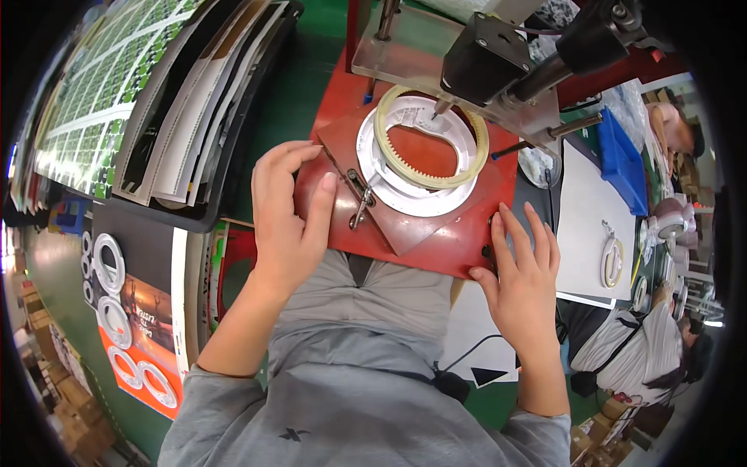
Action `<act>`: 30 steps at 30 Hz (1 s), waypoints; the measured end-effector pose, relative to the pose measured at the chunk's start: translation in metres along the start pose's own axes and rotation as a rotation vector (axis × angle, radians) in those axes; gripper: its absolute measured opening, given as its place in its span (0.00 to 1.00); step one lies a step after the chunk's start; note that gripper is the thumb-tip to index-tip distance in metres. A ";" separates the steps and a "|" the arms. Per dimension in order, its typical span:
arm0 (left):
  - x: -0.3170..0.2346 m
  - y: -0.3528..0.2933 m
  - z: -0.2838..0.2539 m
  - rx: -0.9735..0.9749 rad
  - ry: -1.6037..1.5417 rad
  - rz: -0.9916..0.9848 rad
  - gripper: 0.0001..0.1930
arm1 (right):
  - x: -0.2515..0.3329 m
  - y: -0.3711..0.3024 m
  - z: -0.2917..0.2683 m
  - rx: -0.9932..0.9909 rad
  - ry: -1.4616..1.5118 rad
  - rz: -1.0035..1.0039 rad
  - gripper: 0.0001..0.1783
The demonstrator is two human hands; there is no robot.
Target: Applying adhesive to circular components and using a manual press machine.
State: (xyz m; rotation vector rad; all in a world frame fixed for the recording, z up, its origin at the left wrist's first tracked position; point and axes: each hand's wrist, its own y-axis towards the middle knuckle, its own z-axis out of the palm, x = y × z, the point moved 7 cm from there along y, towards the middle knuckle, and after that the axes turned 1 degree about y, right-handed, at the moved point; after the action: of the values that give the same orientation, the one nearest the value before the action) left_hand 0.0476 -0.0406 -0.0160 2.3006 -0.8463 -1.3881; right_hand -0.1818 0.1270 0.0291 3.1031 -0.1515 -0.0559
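Observation:
My left hand (289, 214) is at the left edge of a red base (373, 247), thumb and fingers apart, nothing held. Its fingertips are by the corner of a reddish-brown plate (401, 233); whether they touch it I cannot tell. Beside the thumb is a small metal toggle clamp (362, 204). On the plate lies a white plastic ring (420, 205), with a cream toothed ring (380, 138) above it, partly overlapping. My right hand (520, 284) rests open at the base's right front edge, fingers spread next to small black knobs (488, 251).
Over the rings hangs a press with a black block (486, 61), a clear plate (405, 66) and metal rods. Sheets stand in a black tray (210, 214) at left, near several white rings (117, 323). At right are a blue bin (625, 159) and another person (634, 354).

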 end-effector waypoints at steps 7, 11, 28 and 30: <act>0.007 -0.004 0.000 0.011 0.009 -0.056 0.17 | 0.003 0.009 0.001 0.031 -0.025 -0.071 0.35; -0.003 -0.001 -0.008 -0.003 0.038 -0.001 0.19 | -0.013 0.020 -0.027 -0.191 0.156 -0.009 0.22; -0.073 0.034 0.025 0.253 0.169 0.491 0.09 | 0.015 0.076 -0.011 -0.425 0.422 -0.286 0.15; -0.075 0.037 0.020 0.277 0.123 0.489 0.09 | 0.015 0.077 -0.011 -0.429 0.434 -0.290 0.14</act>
State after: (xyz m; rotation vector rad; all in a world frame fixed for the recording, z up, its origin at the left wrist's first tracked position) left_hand -0.0084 -0.0211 0.0464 2.1274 -1.5125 -0.9548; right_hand -0.1741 0.0491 0.0428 2.6056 0.2840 0.5017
